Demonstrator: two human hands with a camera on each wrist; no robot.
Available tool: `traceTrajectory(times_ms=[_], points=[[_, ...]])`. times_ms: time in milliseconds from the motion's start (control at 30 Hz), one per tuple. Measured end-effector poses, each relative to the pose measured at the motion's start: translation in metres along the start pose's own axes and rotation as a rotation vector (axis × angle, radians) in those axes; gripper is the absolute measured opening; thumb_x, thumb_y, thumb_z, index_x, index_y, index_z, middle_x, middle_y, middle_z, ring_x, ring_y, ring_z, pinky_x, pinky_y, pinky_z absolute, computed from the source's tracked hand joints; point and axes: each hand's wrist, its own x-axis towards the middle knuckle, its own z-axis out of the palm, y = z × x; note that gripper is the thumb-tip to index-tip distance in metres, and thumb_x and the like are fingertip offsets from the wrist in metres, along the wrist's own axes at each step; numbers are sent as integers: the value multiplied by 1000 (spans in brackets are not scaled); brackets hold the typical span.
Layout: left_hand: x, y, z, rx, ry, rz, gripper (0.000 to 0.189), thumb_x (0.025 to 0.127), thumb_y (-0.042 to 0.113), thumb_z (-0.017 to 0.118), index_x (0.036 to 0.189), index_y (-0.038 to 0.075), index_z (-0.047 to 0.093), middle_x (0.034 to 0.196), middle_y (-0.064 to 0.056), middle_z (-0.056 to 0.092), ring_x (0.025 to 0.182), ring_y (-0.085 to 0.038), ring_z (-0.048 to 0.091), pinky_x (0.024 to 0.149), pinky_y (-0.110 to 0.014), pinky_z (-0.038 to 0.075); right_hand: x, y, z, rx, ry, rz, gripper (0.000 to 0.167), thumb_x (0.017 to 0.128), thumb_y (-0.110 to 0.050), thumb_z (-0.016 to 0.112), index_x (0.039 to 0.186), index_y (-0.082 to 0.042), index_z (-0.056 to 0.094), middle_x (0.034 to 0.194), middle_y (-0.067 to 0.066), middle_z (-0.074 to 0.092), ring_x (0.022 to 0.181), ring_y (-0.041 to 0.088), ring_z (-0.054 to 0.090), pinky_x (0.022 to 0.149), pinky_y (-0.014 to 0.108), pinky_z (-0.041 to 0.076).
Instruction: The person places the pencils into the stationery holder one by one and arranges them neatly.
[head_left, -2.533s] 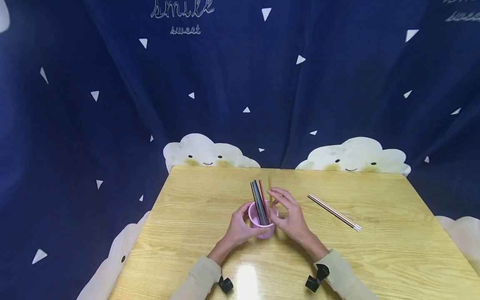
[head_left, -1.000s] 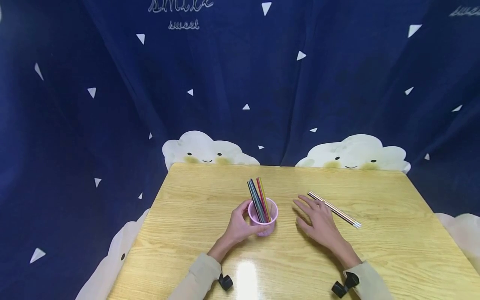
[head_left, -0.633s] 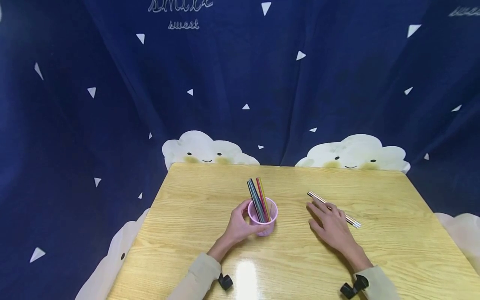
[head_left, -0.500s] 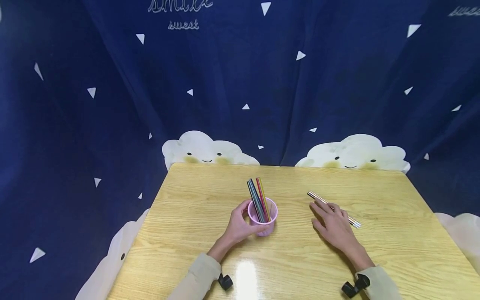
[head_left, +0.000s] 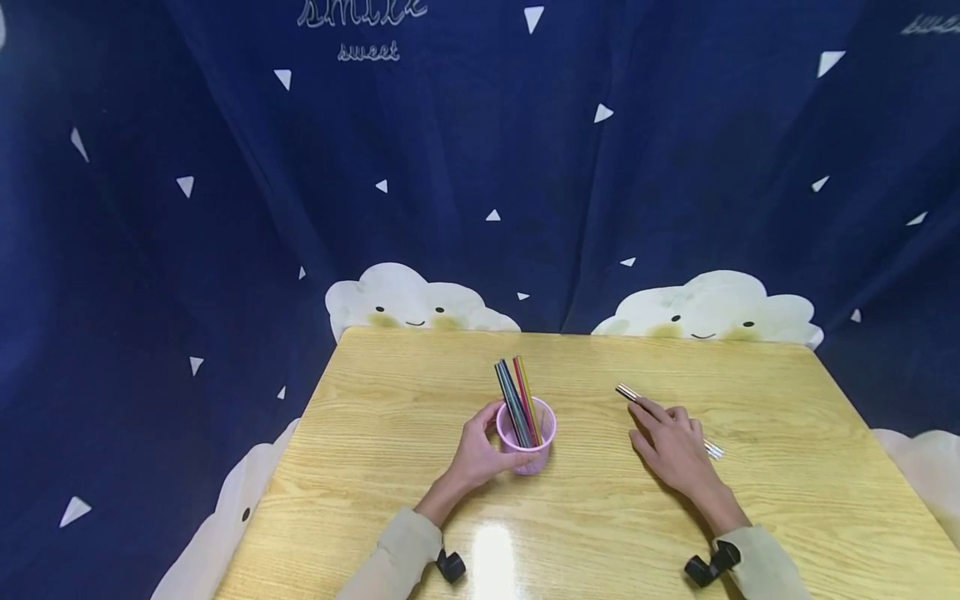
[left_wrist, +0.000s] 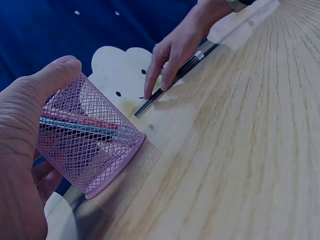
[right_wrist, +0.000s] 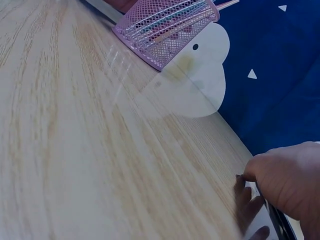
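My left hand (head_left: pixel 477 452) grips a pink mesh pencil cup (head_left: pixel 536 467), thumb along its near side and fingers round the far left. The cup stands upright on the table with several pencils (head_left: pixel 517 404) leaning left inside it, dark, red and yellow ones. Over to the right, my right hand (head_left: pixel 677 448) lies across a few striped pencils (head_left: pixel 627 392) on the table, its bent fingers covering their middle. In the left wrist view, the forefinger and thumb come down on either side of these pencils (left_wrist: pixel 145 107), a gap between their tips.
A light wooden table (head_left: pixel 405 375) carries everything. Behind it hangs a dark blue curtain (head_left: pixel 450 150) with white triangles and cloud faces. Table surface lies between the cup and the loose pencils.
My right hand has let go of the yellow pencil, now in the cup, and moved right onto the loose pencils, its fingers bending further over them. The left hand has stayed on the cup.
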Motion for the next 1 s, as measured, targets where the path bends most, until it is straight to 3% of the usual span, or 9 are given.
traceTrajectory(times_ms=[200, 433, 700, 1000], points=[[0, -1, 0, 1, -5, -10, 84, 67, 11, 98, 142, 7, 59, 131, -8, 69, 118, -22, 67, 106, -33, 54, 0, 1, 1, -3, 6, -9, 43, 101, -24, 66, 140, -8, 66, 145, 14, 60, 110, 43, 52, 73, 49, 36], [-1, -1, 0, 0, -5, -10, 85, 67, 11, 98, 142, 7, 59, 130, -8, 69, 117, -22, 67, 105, -35, 54, 3, 4, 4, 83, 3, 11, 35, 97, -18, 69, 131, -7, 71, 137, 16, 62, 111, 43, 50, 75, 50, 34], [-1, 0, 0, -1, -4, -4, 85, 67, 13, 98, 142, 8, 60, 129, -8, 69, 115, -24, 68, 105, -36, 55, 6, 3, 4, 110, -2, 3, 31, 96, -15, 70, 125, -5, 74, 127, 16, 65, 111, 41, 55, 74, 48, 38], [-1, 0, 0, 5, -1, -6, 83, 67, 13, 98, 141, 8, 60, 129, -7, 70, 114, -22, 68, 104, -34, 55, 4, 3, -7, 12, -55, -54, 33, 96, -16, 69, 127, -7, 75, 130, 18, 68, 106, 40, 59, 72, 48, 46]])
